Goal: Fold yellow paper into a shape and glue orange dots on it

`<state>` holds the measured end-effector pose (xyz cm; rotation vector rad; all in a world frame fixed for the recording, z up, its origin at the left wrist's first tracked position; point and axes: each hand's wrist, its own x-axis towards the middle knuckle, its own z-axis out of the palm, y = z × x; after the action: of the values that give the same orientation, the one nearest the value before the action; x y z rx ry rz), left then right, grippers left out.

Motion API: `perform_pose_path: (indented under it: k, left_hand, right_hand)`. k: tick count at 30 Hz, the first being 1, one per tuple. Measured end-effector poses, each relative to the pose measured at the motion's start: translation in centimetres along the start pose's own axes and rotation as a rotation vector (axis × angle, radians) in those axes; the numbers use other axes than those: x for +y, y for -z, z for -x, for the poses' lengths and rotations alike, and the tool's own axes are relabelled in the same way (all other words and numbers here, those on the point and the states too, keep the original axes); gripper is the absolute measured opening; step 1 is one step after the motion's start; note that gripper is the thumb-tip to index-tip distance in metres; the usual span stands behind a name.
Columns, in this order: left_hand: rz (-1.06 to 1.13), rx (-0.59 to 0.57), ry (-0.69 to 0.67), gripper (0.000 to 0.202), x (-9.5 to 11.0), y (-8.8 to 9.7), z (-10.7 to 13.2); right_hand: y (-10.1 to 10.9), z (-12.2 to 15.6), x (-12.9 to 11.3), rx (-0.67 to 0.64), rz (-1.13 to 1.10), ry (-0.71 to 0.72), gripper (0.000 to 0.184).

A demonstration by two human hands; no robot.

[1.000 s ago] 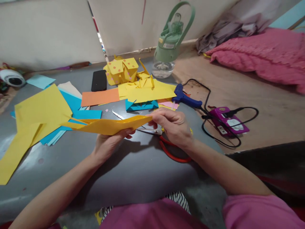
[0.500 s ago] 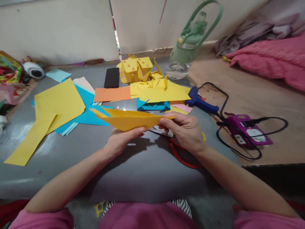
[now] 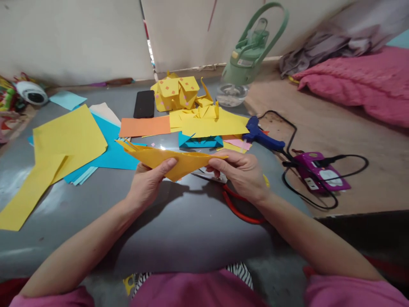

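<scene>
Both my hands hold one folded piece of orange-yellow paper [image 3: 179, 161] just above the grey table [image 3: 179, 230]. My left hand [image 3: 147, 183] pinches its middle, thumb on top and fingers underneath. At the paper's right tip, my right hand [image 3: 241, 172] grips with closed fingers. The paper's left end fans into thin points. Red-handled scissors [image 3: 238, 209] lie on the table under my right hand, partly hidden by it.
Yellow sheets [image 3: 68, 138], blue paper [image 3: 111, 151] and an orange sheet [image 3: 145, 126] lie on the left and centre. Behind are a black phone [image 3: 144, 103], folded yellow paper models [image 3: 175, 91], a blue glue gun [image 3: 262, 137], a purple device [image 3: 321, 177] with black cable, and a green jug [image 3: 247, 59].
My left thumb has come up over the top of the folded paper, which has tipped and bunched shorter between my hands. The view shifted slightly.
</scene>
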<state>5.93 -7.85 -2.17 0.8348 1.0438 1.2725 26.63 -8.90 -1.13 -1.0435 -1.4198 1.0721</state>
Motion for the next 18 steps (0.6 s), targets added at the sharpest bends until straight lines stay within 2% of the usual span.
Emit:
perform_pose_path:
  k: [5,11,15,18]
  left_hand:
    - [0.020,0.010,0.027,0.037,0.02,0.01,-0.12]
    - [0.068,-0.018,0.045,0.043,-0.25,-0.12,-0.20]
    - [0.079,-0.032,0.031,0.042,-0.47,-0.04,-0.29]
    - [0.110,-0.028,0.043,0.040,-0.44,0.05,-0.43]
  right_hand:
    - [0.10,0.08,-0.08,-0.022,0.015,0.040,0.028]
    - [0.09,0.08,-0.08,0.010,0.059,0.072,0.036]
    - [0.31,0.17,-0.01,0.026,0.048,0.051,0.027]
    - [0.60,0.45,0.32,0.011,0.066,0.119,0.014]
